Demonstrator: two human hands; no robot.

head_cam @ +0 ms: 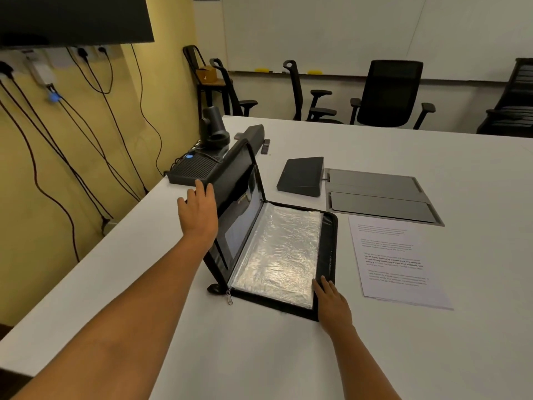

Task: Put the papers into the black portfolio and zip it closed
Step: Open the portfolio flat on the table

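The black portfolio lies open on the white table. Its right half rests flat and shows crinkled clear plastic sleeves. Its left cover stands nearly upright. My left hand is flat against the outer side of that raised cover, fingers spread. My right hand presses down on the near right corner of the flat half. A silver zipper pull hangs at the near spine corner. The printed papers lie in a small stack on the table just right of the portfolio, untouched.
Behind the raised cover stand a black speaker box and a conference camera. A dark wedge-shaped device and a grey table cable hatch sit beyond the papers. Office chairs line the far edge; cables hang on the yellow wall at left.
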